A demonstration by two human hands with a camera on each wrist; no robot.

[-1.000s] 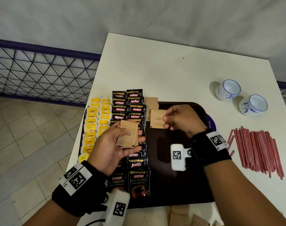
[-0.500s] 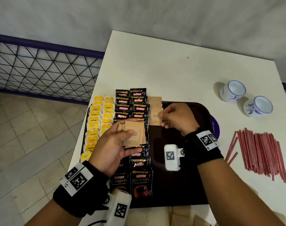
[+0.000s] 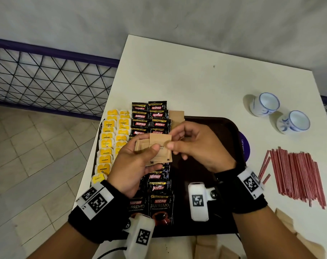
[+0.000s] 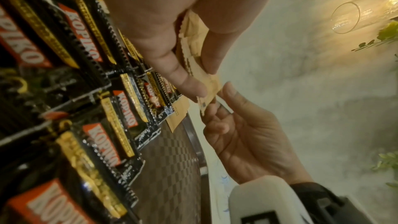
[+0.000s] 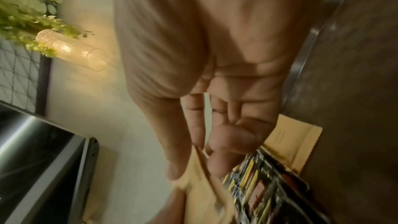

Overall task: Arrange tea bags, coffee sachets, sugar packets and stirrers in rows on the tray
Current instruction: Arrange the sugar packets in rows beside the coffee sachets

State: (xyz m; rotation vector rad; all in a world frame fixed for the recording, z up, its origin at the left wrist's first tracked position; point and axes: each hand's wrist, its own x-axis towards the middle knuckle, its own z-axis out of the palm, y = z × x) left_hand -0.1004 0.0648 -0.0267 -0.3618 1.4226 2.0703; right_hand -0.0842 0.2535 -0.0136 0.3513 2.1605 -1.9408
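My left hand (image 3: 149,147) grips a small stack of brown sugar packets (image 3: 160,152) above the dark tray (image 3: 224,128). My right hand (image 3: 174,144) pinches the right edge of the top packet between thumb and forefinger. The left wrist view shows the stack (image 4: 193,45) under my left thumb and the right hand (image 4: 247,134) at its corner. On the tray lie two columns of yellow tea bags (image 3: 112,143), two columns of black Kopiko sachets (image 3: 151,116) and a few sugar packets (image 3: 176,116) beside them at the far edge. Red stirrers (image 3: 297,174) lie in a heap on the table, right of the tray.
Two white-and-blue cups (image 3: 265,103) (image 3: 293,122) stand on the white table (image 3: 177,71) at the far right. More loose brown packets (image 3: 205,245) lie at the near edge. A dark metal grid fence (image 3: 47,81) runs along the left. The tray's right half is bare.
My right hand laid its sugar packet in the row at the tray's far edge, then came back to the stack in my left hand and now pinches the top packet.
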